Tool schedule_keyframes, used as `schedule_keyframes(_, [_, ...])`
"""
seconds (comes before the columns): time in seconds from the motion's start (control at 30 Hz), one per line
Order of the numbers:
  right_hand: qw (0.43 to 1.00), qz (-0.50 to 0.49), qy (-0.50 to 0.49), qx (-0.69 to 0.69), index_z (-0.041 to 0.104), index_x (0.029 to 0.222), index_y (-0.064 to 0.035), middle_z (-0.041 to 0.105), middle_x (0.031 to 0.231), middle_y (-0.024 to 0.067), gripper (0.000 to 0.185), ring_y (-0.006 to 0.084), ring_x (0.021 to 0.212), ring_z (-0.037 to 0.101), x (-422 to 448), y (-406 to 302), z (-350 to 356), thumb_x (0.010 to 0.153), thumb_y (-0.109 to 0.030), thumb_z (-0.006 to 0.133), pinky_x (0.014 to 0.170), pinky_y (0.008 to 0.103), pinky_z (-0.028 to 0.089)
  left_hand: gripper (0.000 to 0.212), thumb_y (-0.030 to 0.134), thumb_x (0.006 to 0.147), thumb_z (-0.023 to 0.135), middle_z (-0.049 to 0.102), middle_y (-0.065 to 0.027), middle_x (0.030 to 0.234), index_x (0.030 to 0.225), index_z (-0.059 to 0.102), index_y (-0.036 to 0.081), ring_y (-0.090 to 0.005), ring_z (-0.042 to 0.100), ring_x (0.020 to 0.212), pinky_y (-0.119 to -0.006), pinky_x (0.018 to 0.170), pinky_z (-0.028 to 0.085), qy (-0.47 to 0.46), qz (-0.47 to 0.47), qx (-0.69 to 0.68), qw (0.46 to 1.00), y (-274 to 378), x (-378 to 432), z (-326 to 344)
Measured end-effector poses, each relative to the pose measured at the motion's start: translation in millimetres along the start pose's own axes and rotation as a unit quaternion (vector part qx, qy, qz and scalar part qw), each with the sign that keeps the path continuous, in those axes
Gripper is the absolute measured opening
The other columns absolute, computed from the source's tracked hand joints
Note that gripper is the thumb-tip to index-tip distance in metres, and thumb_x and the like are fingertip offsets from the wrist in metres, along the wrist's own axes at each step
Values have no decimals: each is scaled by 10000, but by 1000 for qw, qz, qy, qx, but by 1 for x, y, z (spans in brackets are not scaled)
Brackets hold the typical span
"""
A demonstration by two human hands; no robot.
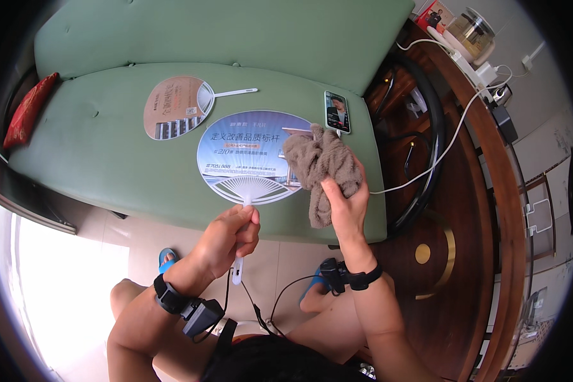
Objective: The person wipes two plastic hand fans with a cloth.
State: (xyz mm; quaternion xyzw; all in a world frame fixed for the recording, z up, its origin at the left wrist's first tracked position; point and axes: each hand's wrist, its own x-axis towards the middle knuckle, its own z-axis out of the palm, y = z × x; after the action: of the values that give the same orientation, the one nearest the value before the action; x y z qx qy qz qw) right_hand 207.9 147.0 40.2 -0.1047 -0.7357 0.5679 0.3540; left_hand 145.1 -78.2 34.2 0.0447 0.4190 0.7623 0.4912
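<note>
My left hand (pixel 236 231) pinches the white plastic handle of a blue hand fan (pixel 241 143), which bears print and a picture of a building. Bunched in my right hand (pixel 346 200) is a brown plush cloth (pixel 322 167), lying against the fan's right side and hiding part of it. Beyond the blue fan, a smaller brown hand fan (pixel 176 107) with a white handle rests on the green sofa seat (pixel 105 167). Near the cloth, a smartphone (pixel 337 112) with a lit screen lies on the seat, a white cable running by it.
A red cushion (pixel 31 112) is at the sofa's left end. On the right stand a dark wooden cabinet (pixel 458 229), a black curved armrest (pixel 439 143), a power strip (pixel 465 67) and a glass kettle (pixel 470 36). Black cables (pixel 255 310) hang between my forearms.
</note>
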Motion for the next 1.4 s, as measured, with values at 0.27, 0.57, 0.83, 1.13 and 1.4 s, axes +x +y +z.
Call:
schedule_keyframes(0.27, [932,235,81,262,519,1358,-33,604,1267,62,532,191,1122,596,4,10,-5,885,-187,706,961,352,485,262,224,1081,348,298,34,582,912,493,85,-89,259,460,-243,432,261,-3,-10,45,999,-7,-7,-5])
schedule_keyframes(0.57, [886,336,3,319,552,1305,-36,610,1238,50,497,161,1122,590,-51,19,39,876,-189,751,956,330,484,264,267,1082,396,364,25,589,937,502,74,-94,331,460,-245,422,302,90,50,148,984,-17,5,-9])
schedule_keyframes(0.83, [884,355,-96,287,622,1171,-54,661,1065,21,351,121,954,624,-65,2,49,877,-196,754,829,296,514,270,261,1086,390,426,3,634,953,483,46,-102,402,459,-253,423,348,136,65,238,959,-28,14,-8])
schedule_keyframes(1.13, [959,227,-45,160,611,1211,-1,671,1106,43,402,129,988,630,-47,16,32,845,-90,751,885,300,508,265,254,1089,381,419,9,610,948,483,54,-90,378,448,-243,413,325,96,69,253,960,-20,11,2])
schedule_keyframes(1.4, [972,164,134,104,599,1221,36,656,1164,93,442,180,1035,629,3,42,-1,831,-106,750,912,314,497,265,264,1093,387,401,29,606,957,497,65,-69,350,466,-241,420,305,14,14,273,962,-9,-4,11])
